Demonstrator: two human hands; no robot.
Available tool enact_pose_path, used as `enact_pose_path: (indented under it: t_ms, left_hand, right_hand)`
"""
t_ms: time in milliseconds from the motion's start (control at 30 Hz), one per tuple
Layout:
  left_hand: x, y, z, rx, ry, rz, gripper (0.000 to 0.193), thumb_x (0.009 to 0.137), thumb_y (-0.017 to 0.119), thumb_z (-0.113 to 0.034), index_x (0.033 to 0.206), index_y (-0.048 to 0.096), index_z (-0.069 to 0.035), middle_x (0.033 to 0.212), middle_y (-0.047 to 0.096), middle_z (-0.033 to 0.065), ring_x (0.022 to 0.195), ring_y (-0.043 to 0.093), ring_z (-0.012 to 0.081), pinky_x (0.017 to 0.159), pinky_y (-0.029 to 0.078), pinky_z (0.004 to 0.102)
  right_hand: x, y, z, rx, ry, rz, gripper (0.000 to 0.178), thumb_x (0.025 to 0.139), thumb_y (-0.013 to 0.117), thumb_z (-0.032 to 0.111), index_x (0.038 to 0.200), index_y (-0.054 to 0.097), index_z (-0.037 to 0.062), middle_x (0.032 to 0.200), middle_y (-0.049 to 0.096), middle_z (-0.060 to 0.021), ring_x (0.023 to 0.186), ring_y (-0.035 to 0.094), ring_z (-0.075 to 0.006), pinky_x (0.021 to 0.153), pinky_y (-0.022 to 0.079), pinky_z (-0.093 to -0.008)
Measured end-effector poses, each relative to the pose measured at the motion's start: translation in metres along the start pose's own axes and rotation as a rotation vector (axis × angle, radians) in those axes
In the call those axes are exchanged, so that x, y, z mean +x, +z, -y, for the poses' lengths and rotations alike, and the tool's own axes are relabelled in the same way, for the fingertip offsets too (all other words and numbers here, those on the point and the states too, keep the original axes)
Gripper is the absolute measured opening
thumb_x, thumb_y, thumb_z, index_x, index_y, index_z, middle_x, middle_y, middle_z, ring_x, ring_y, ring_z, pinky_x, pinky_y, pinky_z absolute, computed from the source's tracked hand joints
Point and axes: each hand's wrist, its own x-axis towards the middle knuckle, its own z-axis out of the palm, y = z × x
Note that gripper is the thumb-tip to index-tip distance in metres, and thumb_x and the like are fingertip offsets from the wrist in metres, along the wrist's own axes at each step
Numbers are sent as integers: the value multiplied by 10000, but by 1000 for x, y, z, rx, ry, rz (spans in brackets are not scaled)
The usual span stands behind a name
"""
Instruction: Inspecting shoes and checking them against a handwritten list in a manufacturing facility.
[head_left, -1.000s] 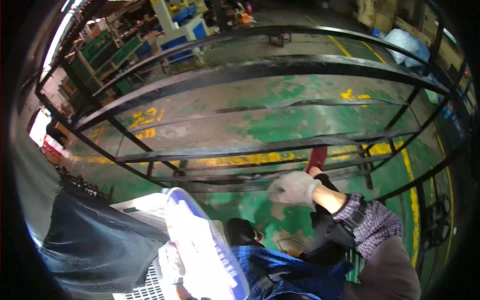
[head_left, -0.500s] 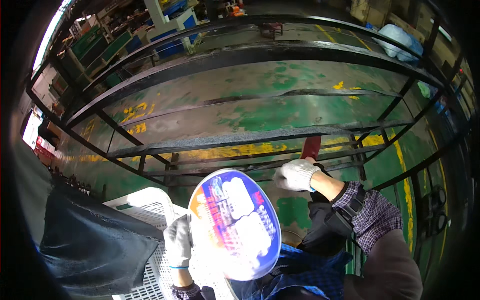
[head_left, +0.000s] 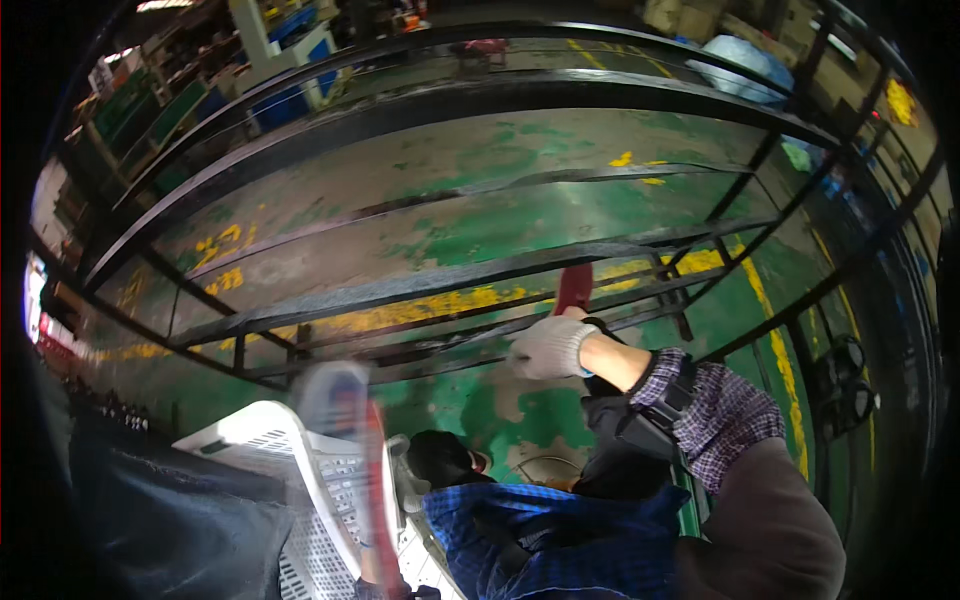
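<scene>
My left hand, in a pale glove, is low at the left and partly hidden by the oval printed panel it grips. The panel stands almost edge-on and is smeared by motion; a blue-grey face and a red edge show. It is in front of the white perforated plastic basket. My right hand, also gloved, is curled into a loose fist above my leg, close to the red slipper. Nothing sticks out of its fingers.
A black metal frame rack with several bars spans the view ahead. Dark cloth hangs at the lower left beside the basket. A pale blue plastic bag lies far right. Dark sandals are at the right.
The oval panel has turned from facing me to nearly edge-on and moved left, over the basket. The view has shifted slightly; my right hand keeps its fist shape.
</scene>
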Motion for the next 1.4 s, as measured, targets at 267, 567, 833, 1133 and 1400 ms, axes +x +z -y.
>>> enact_pose_path:
  t_ms: [267,567,833,1133,1400]
  left_hand:
    - [-8,3,21,-254,-98,-157,449,1022,530,-363,1275,575,5,755,530,27,601,521,119,582,468,263]
    - [-9,-12,2,141,-204,-331,343,1040,498,-207,1289,587,11,1070,626,146,918,617,170,791,531,319]
    - [-19,-13,-40,807,242,-232,357,1021,526,-190,1343,556,-38,1184,596,207,1051,582,283,894,497,409]
    - [2,-12,-6,249,3,-403,399,1038,491,-162,1386,489,35,1110,572,122,802,588,144,699,521,284]
    - [-7,-31,5,-260,-268,-402,513,1001,521,-346,1396,505,-20,752,526,26,528,529,139,526,474,331]
  right_hand:
    - [0,5,-3,52,17,-38,341,903,523,311,988,750,71,986,731,-171,922,698,-370,819,534,-469]
    - [-9,0,-2,-34,110,-72,289,866,533,286,927,747,103,933,738,-125,890,707,-358,779,524,-488]
    - [-3,3,-8,22,87,0,326,885,516,304,938,744,77,924,727,-175,901,694,-384,790,520,-489]
    - [-7,14,-20,51,38,-44,374,933,487,366,950,723,77,983,723,-183,911,693,-374,840,518,-486]
    - [-3,10,-24,7,55,112,345,933,517,381,1002,732,121,1002,735,-120,972,693,-330,809,530,-431]
